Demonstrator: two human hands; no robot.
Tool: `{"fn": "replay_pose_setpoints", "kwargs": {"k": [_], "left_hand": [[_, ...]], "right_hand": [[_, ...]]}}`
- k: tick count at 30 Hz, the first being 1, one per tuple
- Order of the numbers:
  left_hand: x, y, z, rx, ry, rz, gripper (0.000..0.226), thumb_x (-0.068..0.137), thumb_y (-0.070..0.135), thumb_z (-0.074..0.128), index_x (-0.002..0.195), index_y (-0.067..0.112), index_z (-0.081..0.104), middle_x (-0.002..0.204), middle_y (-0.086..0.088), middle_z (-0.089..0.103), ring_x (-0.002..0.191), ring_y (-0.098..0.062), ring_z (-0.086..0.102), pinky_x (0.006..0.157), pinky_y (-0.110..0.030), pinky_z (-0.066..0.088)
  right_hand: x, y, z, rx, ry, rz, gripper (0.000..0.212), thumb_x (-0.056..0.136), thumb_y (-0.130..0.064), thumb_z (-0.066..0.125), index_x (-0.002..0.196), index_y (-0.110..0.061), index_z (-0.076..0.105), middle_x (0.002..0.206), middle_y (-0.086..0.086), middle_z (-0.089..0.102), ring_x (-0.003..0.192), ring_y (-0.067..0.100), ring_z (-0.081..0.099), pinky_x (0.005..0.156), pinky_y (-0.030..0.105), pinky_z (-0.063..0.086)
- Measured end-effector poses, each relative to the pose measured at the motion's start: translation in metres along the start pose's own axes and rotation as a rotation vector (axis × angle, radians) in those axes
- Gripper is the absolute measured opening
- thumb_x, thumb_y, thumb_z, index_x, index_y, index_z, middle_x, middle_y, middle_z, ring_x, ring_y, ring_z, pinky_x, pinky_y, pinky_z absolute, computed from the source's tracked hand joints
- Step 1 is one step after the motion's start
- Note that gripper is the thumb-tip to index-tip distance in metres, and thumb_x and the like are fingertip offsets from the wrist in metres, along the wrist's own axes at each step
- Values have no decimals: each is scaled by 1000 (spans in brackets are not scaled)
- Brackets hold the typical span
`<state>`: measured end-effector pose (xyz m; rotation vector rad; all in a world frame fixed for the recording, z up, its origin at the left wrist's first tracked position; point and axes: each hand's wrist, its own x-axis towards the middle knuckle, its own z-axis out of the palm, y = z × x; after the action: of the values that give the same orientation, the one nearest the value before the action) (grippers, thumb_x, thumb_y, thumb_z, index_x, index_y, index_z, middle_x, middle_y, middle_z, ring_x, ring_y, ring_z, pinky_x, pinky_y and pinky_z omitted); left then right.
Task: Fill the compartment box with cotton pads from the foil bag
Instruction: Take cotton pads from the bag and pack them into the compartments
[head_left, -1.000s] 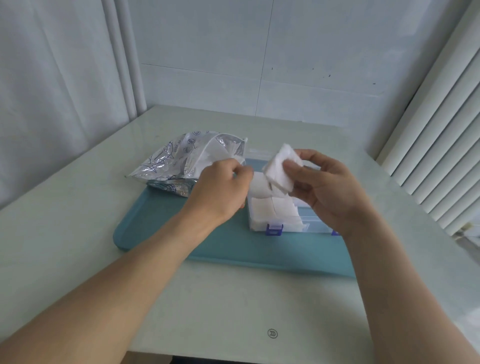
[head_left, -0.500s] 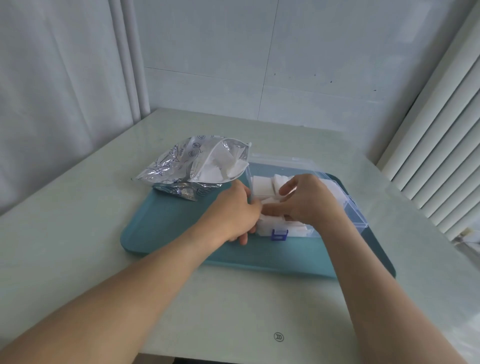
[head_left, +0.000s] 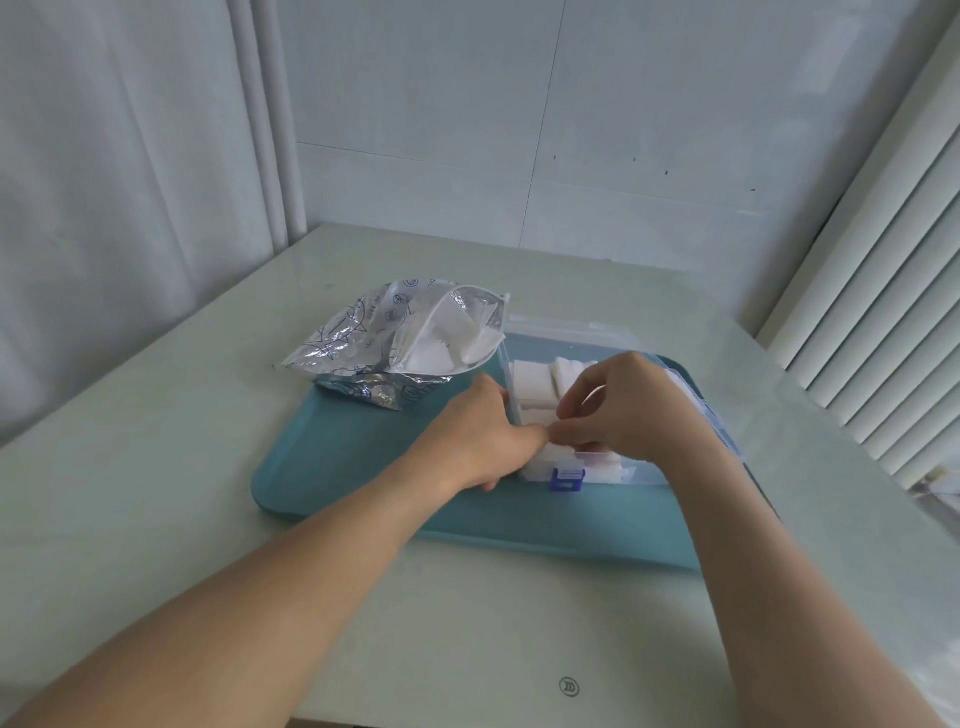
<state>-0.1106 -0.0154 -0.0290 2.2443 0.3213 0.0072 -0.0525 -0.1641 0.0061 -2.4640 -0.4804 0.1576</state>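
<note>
A clear compartment box (head_left: 571, 332) with a blue latch (head_left: 566, 479) stands open on the right half of a teal tray (head_left: 363, 467). White cotton pads (head_left: 530, 384) fill its left compartments. My right hand (head_left: 628, 410) is over the front of the box, its fingers and thumb curled down round a stack of pads that sits in a front compartment. At the box's front-left corner my left hand (head_left: 483, 436) holds the wall, with its thumb over the rim next to my right fingertips. The silver foil bag (head_left: 363, 338) lies open at the tray's back left, with pads showing in its mouth.
The tray lies on a pale table (head_left: 182, 415) set into a corner. A curtain (head_left: 130, 182) hangs on the left, the wall stands behind, and a ribbed white radiator (head_left: 883, 312) stands on the right. The box's lid lies back behind the box.
My right hand has come down from above the box with a stack of pads and set it into a front compartment. My left hand has dropped to the box's front-left corner.
</note>
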Motion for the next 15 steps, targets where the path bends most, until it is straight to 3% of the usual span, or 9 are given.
{"fn": "replay_pose_setpoints", "kwargs": {"k": [2, 5, 7, 9, 11, 13, 15], "left_hand": [[1, -1, -6, 0, 227, 110, 38, 87, 45, 62, 113, 21, 50, 79, 0, 66, 64, -16, 61, 53, -28, 39], [3, 0, -26, -154, 760, 491, 11, 88, 29, 58, 91, 18, 59, 59, 5, 57, 58, -15, 55, 57, -33, 43], [9, -3, -39, -120, 987, 609, 10, 83, 19, 57, 89, 12, 61, 71, 1, 58, 70, -20, 54, 65, -33, 44], [22, -14, -48, 39, 1043, 556, 25, 78, 20, 60, 99, 7, 61, 94, -7, 60, 92, -28, 52, 81, -36, 41], [36, -30, -52, 176, 982, 394, 39, 75, 28, 59, 107, 7, 61, 107, -11, 60, 108, -33, 50, 88, -40, 38], [46, -43, -55, 204, 888, 253, 36, 79, 32, 51, 102, 6, 64, 103, -13, 64, 106, -36, 55, 88, -44, 39], [51, -51, -56, 90, 829, 170, 30, 93, 28, 42, 84, 7, 60, 87, -16, 65, 92, -40, 58, 77, -43, 38]], "right_hand": [[-2, 1, -5, 35, 70, -21, 12, 79, -16, 81, 78, -11, 71, 60, 0, 73, 53, 12, 70, 53, 17, 52], [-1, -6, -14, 118, 378, -104, 5, 84, -17, 75, 82, -17, 71, 61, -5, 72, 54, 8, 68, 52, 13, 49], [4, -19, -14, 130, 472, -179, 4, 83, -16, 75, 82, -19, 72, 66, -11, 71, 58, -2, 64, 54, 6, 44], [11, -38, -7, 138, 385, -236, 5, 82, -15, 75, 82, -20, 74, 70, -14, 70, 57, -7, 61, 55, 3, 42], [23, -57, 7, 113, 212, -259, 7, 84, -14, 72, 86, -19, 76, 75, -11, 72, 61, -7, 62, 57, 6, 43], [40, -75, 25, 43, 97, -262, 16, 88, -13, 66, 98, -19, 77, 90, -3, 74, 82, 5, 68, 74, 16, 50], [55, -91, 40, -88, -3, -239, 29, 92, -16, 62, 120, -16, 70, 112, 3, 69, 105, 17, 64, 94, 24, 48]]}}
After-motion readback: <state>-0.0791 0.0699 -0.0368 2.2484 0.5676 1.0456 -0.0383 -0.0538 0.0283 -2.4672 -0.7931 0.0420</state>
